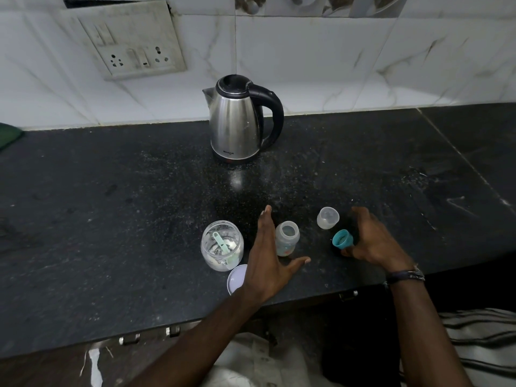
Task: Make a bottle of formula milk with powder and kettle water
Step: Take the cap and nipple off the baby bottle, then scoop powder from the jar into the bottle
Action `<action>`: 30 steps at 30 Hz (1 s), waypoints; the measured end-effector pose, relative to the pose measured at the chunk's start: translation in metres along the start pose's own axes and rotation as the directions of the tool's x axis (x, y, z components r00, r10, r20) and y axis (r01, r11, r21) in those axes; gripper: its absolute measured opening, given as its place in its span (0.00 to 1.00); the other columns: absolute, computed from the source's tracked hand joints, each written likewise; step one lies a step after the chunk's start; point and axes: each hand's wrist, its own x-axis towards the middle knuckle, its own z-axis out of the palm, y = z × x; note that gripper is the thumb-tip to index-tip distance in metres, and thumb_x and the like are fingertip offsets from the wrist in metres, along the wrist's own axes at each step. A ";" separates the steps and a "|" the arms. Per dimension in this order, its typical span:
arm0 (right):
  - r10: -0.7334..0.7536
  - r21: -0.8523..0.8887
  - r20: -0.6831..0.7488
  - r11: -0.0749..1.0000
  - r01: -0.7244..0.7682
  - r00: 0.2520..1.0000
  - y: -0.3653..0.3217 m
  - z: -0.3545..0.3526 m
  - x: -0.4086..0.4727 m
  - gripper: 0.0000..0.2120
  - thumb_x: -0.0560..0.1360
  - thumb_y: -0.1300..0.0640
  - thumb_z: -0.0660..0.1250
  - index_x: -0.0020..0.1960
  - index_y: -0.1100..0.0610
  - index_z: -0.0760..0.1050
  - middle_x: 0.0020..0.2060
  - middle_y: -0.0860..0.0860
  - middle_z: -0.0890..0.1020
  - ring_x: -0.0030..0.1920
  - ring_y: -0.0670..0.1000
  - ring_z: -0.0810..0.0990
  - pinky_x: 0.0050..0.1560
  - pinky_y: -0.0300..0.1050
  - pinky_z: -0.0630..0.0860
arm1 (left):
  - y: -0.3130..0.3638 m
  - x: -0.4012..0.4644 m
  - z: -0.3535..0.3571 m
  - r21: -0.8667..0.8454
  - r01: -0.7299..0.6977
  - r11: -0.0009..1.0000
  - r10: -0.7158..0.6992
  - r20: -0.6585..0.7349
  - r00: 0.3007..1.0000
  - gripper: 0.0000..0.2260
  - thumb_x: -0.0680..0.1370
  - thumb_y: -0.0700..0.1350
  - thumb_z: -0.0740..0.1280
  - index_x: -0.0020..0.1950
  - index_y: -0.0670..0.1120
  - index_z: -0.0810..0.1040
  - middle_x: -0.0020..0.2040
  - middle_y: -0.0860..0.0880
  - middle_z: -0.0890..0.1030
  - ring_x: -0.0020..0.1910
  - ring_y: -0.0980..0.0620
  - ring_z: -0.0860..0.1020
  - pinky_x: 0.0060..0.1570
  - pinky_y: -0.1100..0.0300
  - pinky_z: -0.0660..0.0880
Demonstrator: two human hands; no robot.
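A small clear baby bottle [287,238] stands uncapped on the black counter [139,219]. My left hand [268,258] is spread open just to its left, thumb reaching under it, not gripping. My right hand [371,238] curls around a teal nipple ring [343,239], with the fingers touching it; whether it is gripped is unclear. A clear bottle cap [327,217] stands just behind the ring. An open glass jar [222,245] holds white powder and a pale green scoop [222,243]. The steel kettle [237,121] stands at the back by the wall.
The jar's pale lid [236,279] lies near the counter's front edge, partly under my left wrist. A wall socket plate [134,48] sits on the tiled wall at upper left. A green object [8,135] pokes in at the far left.
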 end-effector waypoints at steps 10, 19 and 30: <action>-0.158 -0.089 -0.118 0.985 0.148 0.980 -0.058 -0.034 -0.008 0.44 0.66 0.48 0.79 0.74 0.54 0.61 0.68 0.59 0.71 0.64 0.59 0.73 0.58 0.51 0.72 | 0.015 -0.023 -0.048 0.072 -0.236 0.969 0.245 -0.151 0.958 0.52 0.71 0.56 0.76 0.80 0.40 0.45 0.81 0.46 0.49 0.80 0.43 0.50 0.77 0.55 0.53; -0.608 -0.053 -0.062 0.794 0.606 0.791 -0.173 -0.017 -0.012 0.13 0.75 0.48 0.71 0.58 0.49 0.80 0.67 0.55 0.72 0.66 0.55 0.73 0.65 0.50 0.71 | -0.035 -0.037 -0.097 0.007 -0.019 1.000 0.020 -0.423 0.906 0.62 0.62 0.63 0.79 0.80 0.48 0.41 0.82 0.52 0.48 0.80 0.53 0.50 0.75 0.67 0.52; -0.646 -0.439 0.495 0.391 0.809 0.581 -0.249 0.061 0.004 0.16 0.76 0.57 0.65 0.61 0.45 0.79 0.77 0.60 0.57 0.72 0.61 0.64 0.64 0.57 0.66 | -0.077 -0.028 -0.093 -0.101 0.181 0.978 -0.196 -0.174 0.965 0.54 0.51 0.66 0.82 0.72 0.65 0.60 0.65 0.69 0.72 0.66 0.64 0.73 0.64 0.65 0.72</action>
